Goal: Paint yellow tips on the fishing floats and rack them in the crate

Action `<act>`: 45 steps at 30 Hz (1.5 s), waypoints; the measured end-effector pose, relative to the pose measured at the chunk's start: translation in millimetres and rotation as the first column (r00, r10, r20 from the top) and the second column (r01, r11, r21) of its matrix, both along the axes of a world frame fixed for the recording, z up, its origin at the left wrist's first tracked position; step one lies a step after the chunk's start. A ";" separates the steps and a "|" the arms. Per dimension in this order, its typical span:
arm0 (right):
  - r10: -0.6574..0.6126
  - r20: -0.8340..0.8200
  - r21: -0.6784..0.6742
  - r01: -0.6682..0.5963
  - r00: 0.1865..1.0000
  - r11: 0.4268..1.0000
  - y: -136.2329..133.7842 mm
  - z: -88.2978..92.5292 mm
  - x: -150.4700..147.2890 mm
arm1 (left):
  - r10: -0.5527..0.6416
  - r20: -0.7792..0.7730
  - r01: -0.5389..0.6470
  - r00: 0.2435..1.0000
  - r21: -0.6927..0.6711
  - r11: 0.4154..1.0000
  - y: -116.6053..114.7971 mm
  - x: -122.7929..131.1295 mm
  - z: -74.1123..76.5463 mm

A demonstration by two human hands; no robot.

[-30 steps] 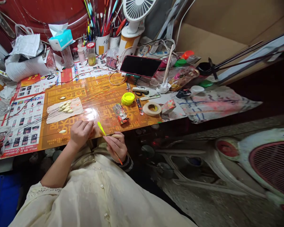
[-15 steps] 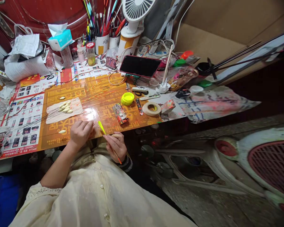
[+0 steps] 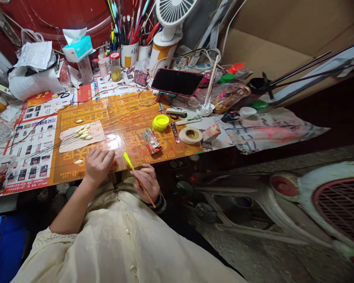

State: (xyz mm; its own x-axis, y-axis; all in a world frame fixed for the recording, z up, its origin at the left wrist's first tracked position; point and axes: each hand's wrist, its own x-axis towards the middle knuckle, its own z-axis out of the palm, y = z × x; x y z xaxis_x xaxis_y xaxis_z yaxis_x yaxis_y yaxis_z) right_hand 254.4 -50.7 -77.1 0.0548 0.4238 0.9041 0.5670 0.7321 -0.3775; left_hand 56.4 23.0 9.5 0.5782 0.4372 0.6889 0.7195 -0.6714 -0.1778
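Note:
My right hand (image 3: 147, 184) is closed round a slim paintbrush (image 3: 128, 160), whose bright yellow tip points up over the table's front edge. Its orange handle end sticks out below the palm. My left hand (image 3: 98, 167) rests at the table edge with its fingers curled together; what they hold, if anything, is hidden. Beyond that hand, several pale bulb-shaped pieces (image 3: 84, 132) on thin dark stems lie on a cream cloth (image 3: 67, 145). One more such piece (image 3: 78, 162) is left of my left hand. An open tub of yellow paint (image 3: 160, 122) sits ahead of my right hand.
A paint-smeared block (image 3: 151, 141) and a roll of masking tape (image 3: 190, 135) lie to the right. A phone (image 3: 177, 82) leans farther back. Behind stand a brush cup (image 3: 129, 56), a jar (image 3: 115, 67), a tissue pack (image 3: 78, 49) and a white fan (image 3: 174, 13).
The view has shifted slightly, so the whole scene sits a little farther right. The paintbrush in my right hand has tilted slightly. My left hand stays closed at the table edge.

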 end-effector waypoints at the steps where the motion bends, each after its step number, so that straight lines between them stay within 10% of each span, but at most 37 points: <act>1: 0.009 0.009 0.003 -0.009 1.000 1.000 -0.2 0.5 -1.0 | 0.013 0.005 -0.013 1.000 0.012 1.000 -2.2 -2.8 1.3; 45: 0.054 0.110 -0.021 -0.052 0.992 0.998 -4.4 2.1 -21.4 | 0.138 0.127 -0.137 0.982 -0.015 0.990 -19.5 -27.6 -7.9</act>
State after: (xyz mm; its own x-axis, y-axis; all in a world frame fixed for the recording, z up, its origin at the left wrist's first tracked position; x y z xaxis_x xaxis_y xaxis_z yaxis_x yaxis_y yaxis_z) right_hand 233.0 -55.1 -75.0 -0.0681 0.4400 0.8954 0.5669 0.7556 -0.3282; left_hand 28.8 3.5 1.5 0.4196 0.5109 0.7503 0.8215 -0.5653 -0.0746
